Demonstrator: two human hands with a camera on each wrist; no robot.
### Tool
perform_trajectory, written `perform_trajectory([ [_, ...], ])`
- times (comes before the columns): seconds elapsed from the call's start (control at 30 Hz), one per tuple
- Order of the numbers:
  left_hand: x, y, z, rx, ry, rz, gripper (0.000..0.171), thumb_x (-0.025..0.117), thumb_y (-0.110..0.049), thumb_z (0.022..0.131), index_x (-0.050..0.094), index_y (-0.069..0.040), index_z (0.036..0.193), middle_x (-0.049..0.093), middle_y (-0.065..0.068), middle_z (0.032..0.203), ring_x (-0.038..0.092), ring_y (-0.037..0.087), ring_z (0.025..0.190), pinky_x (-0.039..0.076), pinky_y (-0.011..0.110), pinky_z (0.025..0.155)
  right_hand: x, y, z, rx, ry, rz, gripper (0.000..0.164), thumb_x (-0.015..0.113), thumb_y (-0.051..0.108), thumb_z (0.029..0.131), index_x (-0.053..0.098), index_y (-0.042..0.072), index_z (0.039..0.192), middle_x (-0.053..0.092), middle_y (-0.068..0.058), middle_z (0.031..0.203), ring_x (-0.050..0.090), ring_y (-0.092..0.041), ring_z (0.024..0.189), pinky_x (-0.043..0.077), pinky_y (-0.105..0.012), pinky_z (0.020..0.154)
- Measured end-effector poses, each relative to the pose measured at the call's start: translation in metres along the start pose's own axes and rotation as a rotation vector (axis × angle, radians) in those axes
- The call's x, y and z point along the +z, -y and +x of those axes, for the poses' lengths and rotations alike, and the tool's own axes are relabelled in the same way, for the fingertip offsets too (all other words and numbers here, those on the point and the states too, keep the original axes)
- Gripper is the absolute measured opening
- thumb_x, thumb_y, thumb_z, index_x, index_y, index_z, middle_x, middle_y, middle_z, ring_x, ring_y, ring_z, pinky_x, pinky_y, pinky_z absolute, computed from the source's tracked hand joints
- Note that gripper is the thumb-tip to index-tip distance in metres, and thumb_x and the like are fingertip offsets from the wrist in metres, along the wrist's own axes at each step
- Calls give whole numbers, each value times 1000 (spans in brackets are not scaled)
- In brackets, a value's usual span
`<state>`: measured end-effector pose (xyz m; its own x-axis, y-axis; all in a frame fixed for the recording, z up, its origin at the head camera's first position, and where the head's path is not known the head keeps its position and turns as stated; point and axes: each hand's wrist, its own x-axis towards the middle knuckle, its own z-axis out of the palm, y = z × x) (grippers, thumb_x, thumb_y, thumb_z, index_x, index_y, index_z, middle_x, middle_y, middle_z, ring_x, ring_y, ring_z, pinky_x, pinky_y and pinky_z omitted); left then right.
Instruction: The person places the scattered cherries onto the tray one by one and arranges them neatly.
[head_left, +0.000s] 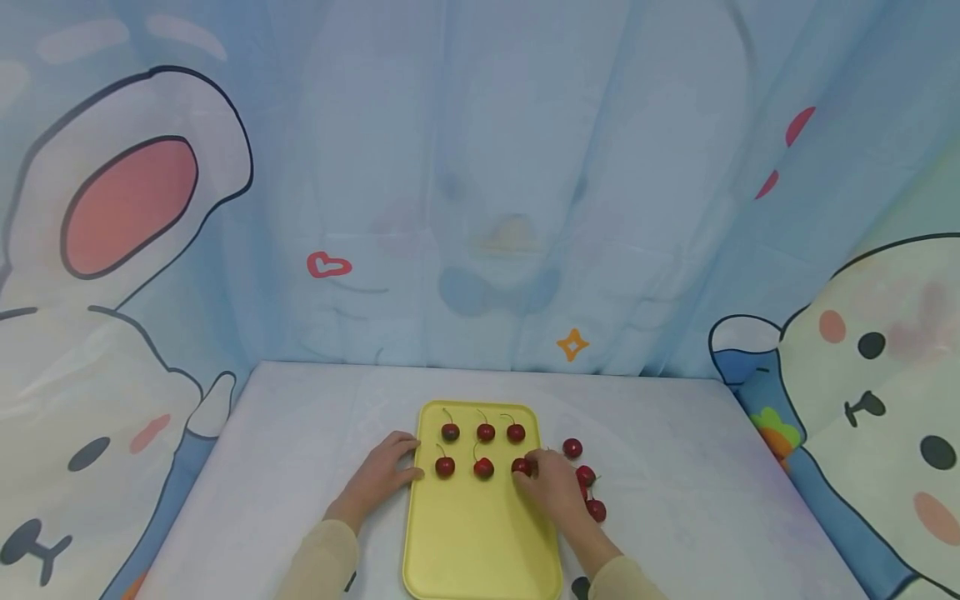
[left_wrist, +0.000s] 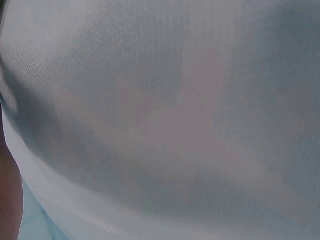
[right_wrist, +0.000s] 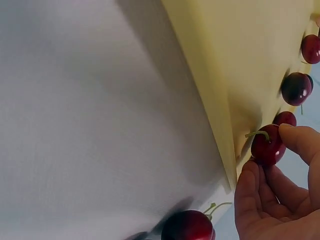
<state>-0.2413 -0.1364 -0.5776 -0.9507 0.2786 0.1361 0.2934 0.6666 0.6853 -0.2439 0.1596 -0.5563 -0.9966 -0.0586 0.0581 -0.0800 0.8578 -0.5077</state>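
Note:
A yellow tray (head_left: 480, 542) lies on the white table. My right hand (head_left: 551, 483) pinches a dark red cherry (right_wrist: 268, 145) between thumb and fingertips, low over the tray's right side; its green stem points out sideways in the right wrist view. Three stemmed cherries (head_left: 486, 432) form the tray's back row. Left of the held one, two more, a left cherry (head_left: 445, 467) and a middle cherry (head_left: 483, 468), lie in the second row. My left hand (head_left: 382, 471) touches the tray's left rim with thumb and fingers spread apart. The left wrist view shows mostly white cloth.
Several loose cherries (head_left: 586, 476) lie on the table right of the tray, partly hidden by my right hand. Behind the table (head_left: 675, 467) hangs a blue curtain (head_left: 480, 167) printed with cartoon animals.

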Motion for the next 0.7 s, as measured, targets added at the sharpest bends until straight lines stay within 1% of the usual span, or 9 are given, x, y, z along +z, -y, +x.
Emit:
perform_trajectory([
  [0.13,1,1,0,3,-1,3,46,74,-17,87,61,3,126,57,10,124,54,28,119,44,44,106,1,1,0,-24,-4,-18,28,77,16,80,71,-3,100,61,-7,82,52,-19,73,53,-35,67],
  [0.43,2,3,1,13,-6,8,46,75,-18,87,61,3,125,57,10,123,55,28,118,45,45,105,0,2,-2,-22,7,-24,28,78,17,80,71,-2,100,62,-7,82,52,-18,72,53,-33,66],
  [0.6,4,5,1,18,-14,16,45,75,-18,86,62,2,124,57,9,122,56,27,117,45,44,105,0,2,-3,3,15,-20,32,77,17,81,70,-3,104,63,-9,87,53,-20,75,56,-36,72],
  [0.7,4,5,1,34,-23,21,45,76,-16,86,62,2,124,58,10,122,56,28,116,46,44,104,-4,2,-6,22,11,-9,35,77,19,82,68,-4,108,65,-11,93,59,-24,83,57,-41,79],
])
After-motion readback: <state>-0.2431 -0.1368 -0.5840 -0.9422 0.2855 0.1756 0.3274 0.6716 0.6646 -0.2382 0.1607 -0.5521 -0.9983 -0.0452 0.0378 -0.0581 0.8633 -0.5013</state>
